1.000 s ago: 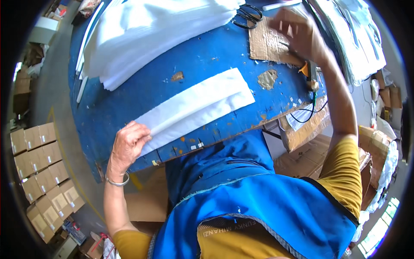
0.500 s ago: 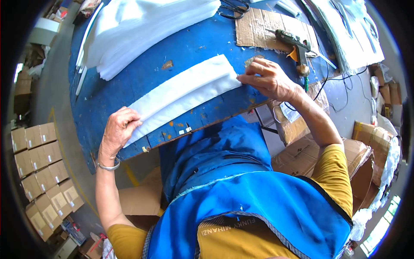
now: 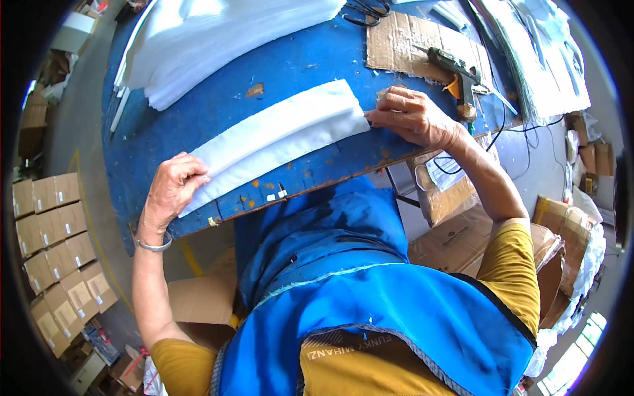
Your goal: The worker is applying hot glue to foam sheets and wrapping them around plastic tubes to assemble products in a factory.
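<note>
Lying slantwise on the blue desk [image 3: 297,59], a long white foam strip [image 3: 277,135] is pinned at both ends. Left hand [image 3: 170,188] curls its fingers onto the near end, right hand [image 3: 413,117] presses bent fingers on the far end, beside a glue gun [image 3: 454,66] on cardboard [image 3: 396,39].

We see a folded foam strip [image 3: 277,142] lying slantwise on the table [image 3: 198,119], our left hand [image 3: 170,191] on its near-left end, our right hand [image 3: 413,115] at its far-right end. Behind it lies a stack of sheets [image 3: 218,39]. A glue gun [image 3: 452,66] rests on cardboard [image 3: 396,43] behind the right hand. Boxes [image 3: 56,244] stand left of the table.
</note>
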